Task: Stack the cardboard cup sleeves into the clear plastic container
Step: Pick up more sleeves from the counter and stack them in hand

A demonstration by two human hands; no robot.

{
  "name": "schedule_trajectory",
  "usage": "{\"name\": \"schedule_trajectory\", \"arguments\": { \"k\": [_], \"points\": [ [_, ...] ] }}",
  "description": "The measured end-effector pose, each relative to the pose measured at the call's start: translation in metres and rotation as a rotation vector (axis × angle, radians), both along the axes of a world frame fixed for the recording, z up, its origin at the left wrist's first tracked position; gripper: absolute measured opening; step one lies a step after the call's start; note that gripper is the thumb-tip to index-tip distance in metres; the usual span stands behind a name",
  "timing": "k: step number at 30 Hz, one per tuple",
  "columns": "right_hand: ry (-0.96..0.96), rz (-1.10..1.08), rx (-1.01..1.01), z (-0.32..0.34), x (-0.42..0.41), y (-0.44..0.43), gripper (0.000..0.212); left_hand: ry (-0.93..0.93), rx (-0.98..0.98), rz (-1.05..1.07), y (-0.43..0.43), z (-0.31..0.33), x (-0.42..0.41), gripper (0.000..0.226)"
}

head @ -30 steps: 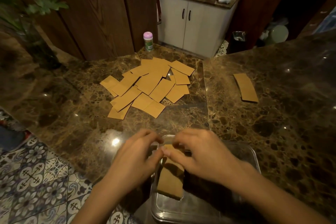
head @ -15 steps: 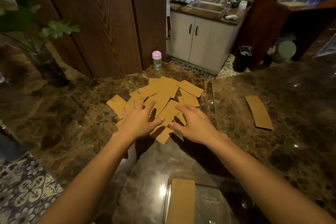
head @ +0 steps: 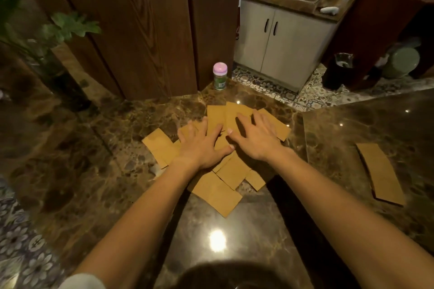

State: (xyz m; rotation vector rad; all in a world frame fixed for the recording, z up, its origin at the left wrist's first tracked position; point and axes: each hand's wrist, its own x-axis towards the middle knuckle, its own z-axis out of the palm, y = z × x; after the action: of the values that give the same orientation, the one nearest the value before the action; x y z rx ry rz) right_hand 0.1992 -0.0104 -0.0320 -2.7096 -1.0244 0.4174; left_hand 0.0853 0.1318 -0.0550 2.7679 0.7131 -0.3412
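A loose pile of flat brown cardboard cup sleeves (head: 218, 191) lies spread on the dark marble counter. My left hand (head: 202, 145) rests flat on the pile's middle, fingers spread and straight. Just to its right, my right hand (head: 256, 139) lies flat on the sleeves at the far side of the pile, fingers also spread. Neither hand grips a sleeve. A separate sleeve (head: 380, 173) lies alone on the right counter section. The clear plastic container is out of view.
A small jar with a pink lid (head: 220, 75) stands at the counter's far edge by a wooden pillar (head: 145, 28). A potted plant (head: 47, 54) stands at the left. Beyond are a sink cabinet (head: 281, 39) and a tiled floor.
My hands left the container near me and reached forward onto the sleeve pile, moving further across it. The view tilted up, so the container with its sleeve dropped out of sight.
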Motion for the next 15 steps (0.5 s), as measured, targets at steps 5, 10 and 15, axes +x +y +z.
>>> {"name": "schedule_trajectory", "arguments": {
  "k": [5,10,15],
  "points": [
    [0.015,0.023,-0.048,-0.012,0.018,0.016,0.071,-0.065,0.042,-0.115,-0.029,-0.015,-0.013,0.088],
    [0.013,0.076,-0.085,-0.018,0.022,0.013,0.070,-0.108,0.113,-0.177,-0.051,-0.022,-0.029,0.085],
    [-0.032,0.127,-0.087,-0.034,0.001,-0.029,0.065,-0.166,0.123,-0.264,-0.071,-0.028,-0.047,0.081]
  ]
}}
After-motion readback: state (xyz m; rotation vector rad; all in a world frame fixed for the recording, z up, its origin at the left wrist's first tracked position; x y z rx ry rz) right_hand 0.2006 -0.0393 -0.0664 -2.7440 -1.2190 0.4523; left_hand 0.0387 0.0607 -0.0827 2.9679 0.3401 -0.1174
